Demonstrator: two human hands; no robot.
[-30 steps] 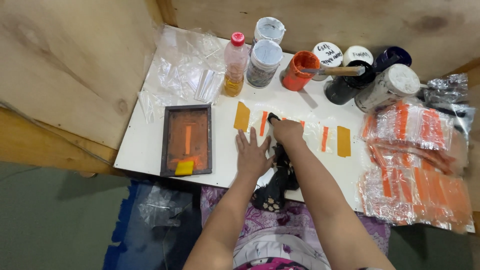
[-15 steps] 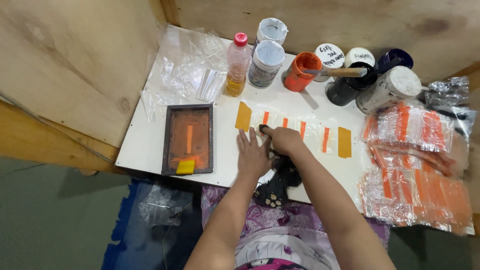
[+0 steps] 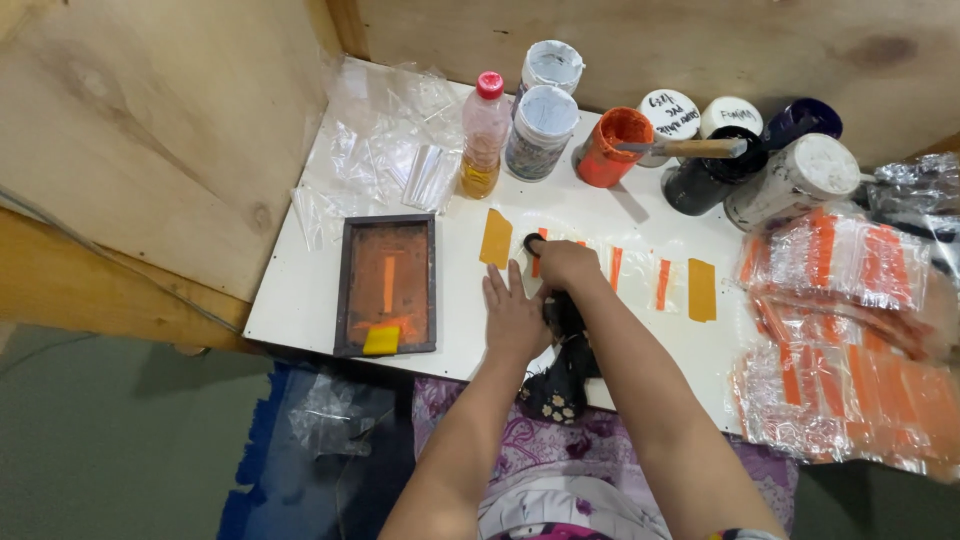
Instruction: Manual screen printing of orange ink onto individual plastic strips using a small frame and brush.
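Hands meet mid-worktop (image 3: 300, 290): your left hand (image 3: 513, 318) lies flat and open, your right hand (image 3: 566, 266) closed around a dark cloth (image 3: 560, 375).

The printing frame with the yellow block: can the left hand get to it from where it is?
Probably yes. The left hand lies flat on the white table, just right of the printing frame, and the strip of table between them looks bare.

Bright, even overhead light; soft shadows beside the jars (image 3: 700, 160); sharp centre, slight wide-angle stretch at edges
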